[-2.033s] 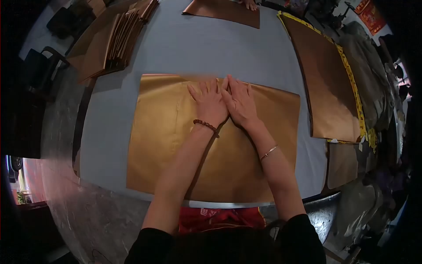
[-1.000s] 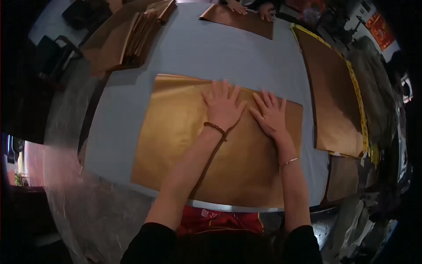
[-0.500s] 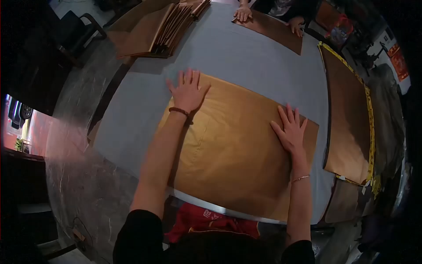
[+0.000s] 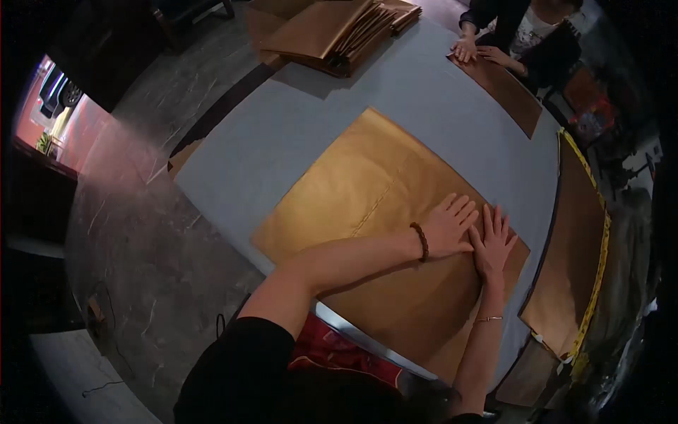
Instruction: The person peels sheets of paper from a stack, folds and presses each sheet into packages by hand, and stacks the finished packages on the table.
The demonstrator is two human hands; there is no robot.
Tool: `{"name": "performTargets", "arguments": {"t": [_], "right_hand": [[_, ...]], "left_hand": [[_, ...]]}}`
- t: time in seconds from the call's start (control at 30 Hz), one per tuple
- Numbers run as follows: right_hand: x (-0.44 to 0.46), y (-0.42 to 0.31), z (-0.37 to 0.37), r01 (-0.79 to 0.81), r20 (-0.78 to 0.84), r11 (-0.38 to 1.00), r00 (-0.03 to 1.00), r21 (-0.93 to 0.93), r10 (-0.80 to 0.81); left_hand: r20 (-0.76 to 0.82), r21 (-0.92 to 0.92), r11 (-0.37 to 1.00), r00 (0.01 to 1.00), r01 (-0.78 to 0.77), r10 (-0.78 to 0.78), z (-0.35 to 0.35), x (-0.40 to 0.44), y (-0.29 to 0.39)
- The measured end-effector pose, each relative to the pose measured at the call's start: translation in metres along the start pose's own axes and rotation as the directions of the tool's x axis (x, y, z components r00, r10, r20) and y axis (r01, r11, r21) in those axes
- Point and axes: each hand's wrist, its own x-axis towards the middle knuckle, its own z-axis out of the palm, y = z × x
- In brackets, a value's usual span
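Sheet point(image 4: 374, 169) lies under both hands' fingers point(image 4: 462, 206), apparently.

Grey-covered table point(image 4: 240, 155) | gold sheet point(image 4: 381, 162), middle | brown stack point(image 4: 318, 32), far left | brown sheet point(image 4: 503, 97), far edge | yellow-edged sheet point(image 4: 571, 261), right

Sheet point(image 4: 395, 205) presents a metallic-gold, satin-sheen surface, lightly creased; table covering point(image 4: 296, 134) appears matt, cloth-like; floor point(image 4: 148, 233) smooth, faintly glossy.

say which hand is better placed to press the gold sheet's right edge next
Probably the right hand: it lies on the gold sheet nearer that edge, while the left hand rests farther in.
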Motion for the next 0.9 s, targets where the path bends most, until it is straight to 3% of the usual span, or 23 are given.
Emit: {"name": "performTargets", "arguments": {"t": [0.1, 0.17, 0.2, 0.23, 0.3, 0.33, 0.4, 0.43, 0.47, 0.5, 0.53, 0.57, 0.6, 0.7, 0.77, 0.83, 0.9], "right_hand": [[0.000, 0.000, 0.000, 0.005, -0.003, 1.000, 1.000, 0.006, -0.005], [-0.003, -0.001, 0.001, -0.002, 0.005, 1.000, 1.000, 0.000, 0.002], [0.000, 0.000, -0.001, -0.002, 0.001, 1.000, 1.000, -0.010, 0.002], [0.001, 0.001, -0.002, 0.000, 0.011, 1.000, 1.000, -0.016, 0.000], [0.001, 0.002, 0.002, -0.011, 0.005, 0.999, 1.000, -0.033, 0.011], [-0.001, 0.002, 0.004, 0.004, 0.052, 1.000, 0.999, -0.030, -0.002], [0.002, 0.002, 0.004, 0.008, -0.012, 1.000, 1.000, -0.029, -0.008], [0.000, 0.001, 0.006, 0.018, 0.014, 1.000, 1.000, -0.015, -0.018], [0.001, 0.001, 0.006, 0.008, 0.006, 1.000, 1.000, -0.019, -0.008], [0.003, 0.004, 0.006, -0.002, -0.010, 1.000, 1.000, -0.027, 0.002], [0.005, 0.009, 0.008, -0.001, -0.002, 1.000, 1.000, -0.005, 0.001], [0.007, 0.012, 0.008, 0.021, -0.001, 1.000, 1.000, 0.000, -0.021], [0.006, 0.014, 0.008, 0.029, -0.019, 0.999, 0.999, 0.019, -0.029], [0.004, 0.006, 0.012, 0.036, -0.037, 0.998, 0.999, 0.048, -0.034], [0.005, 0.009, 0.008, 0.010, -0.060, 0.999, 0.998, 0.041, -0.007], [0.005, 0.011, 0.011, 0.032, -0.036, 0.999, 0.999, -0.014, -0.033], [0.002, 0.005, 0.007, 0.018, -0.048, 1.000, 0.999, -0.005, -0.018]], "left_hand": [[0.021, 0.168, 0.961, 0.974, 0.218, -0.225, -0.033, 0.004, -0.065], [0.045, 0.245, 0.874, 0.896, 0.419, -0.442, -0.082, -0.008, -0.124], [-0.085, 0.264, 0.837, 0.876, 0.480, -0.475, -0.082, -0.020, -0.165], [0.021, 0.166, 0.818, 0.827, 0.551, -0.561, -0.118, -0.028, -0.193], [-0.153, 0.588, 0.680, 0.885, 0.439, -0.439, -0.124, -0.064, -0.239], [-0.122, 0.585, 0.675, 0.872, 0.449, -0.474, -0.113, -0.077, -0.231], [-0.163, 0.344, 0.890, 0.952, 0.299, -0.257, -0.094, -0.078, -0.212], [0.263, 0.432, 0.878, 0.902, 0.209, -0.344, -0.165, -0.059, -0.109], [0.039, 0.279, 0.951, 0.988, 0.135, -0.152, -0.110, -0.079, -0.094], [0.006, 0.098, 0.981, 0.986, 0.167, -0.168, -0.101, -0.098, -0.040], [0.024, -0.009, 0.996, 0.996, 0.090, -0.090, -0.088, -0.131, 0.001], [0.032, -0.112, 0.994, 0.999, 0.012, -0.009, -0.080, -0.158, 0.018], [0.034, -0.100, 0.995, 0.999, 0.028, -0.025, -0.086, -0.172, 0.014], [-0.044, 0.309, 0.847, 0.896, 0.433, -0.442, -0.115, -0.226, -0.007], [-0.107, 0.395, 0.650, 0.735, 0.649, -0.669, -0.144, -0.275, -0.033], [-0.186, 0.458, 0.472, 0.601, 0.753, -0.777, -0.162, -0.301, -0.055], [-0.190, 0.402, 0.547, 0.651, 0.734, -0.735, -0.171, -0.277, -0.067]]}}
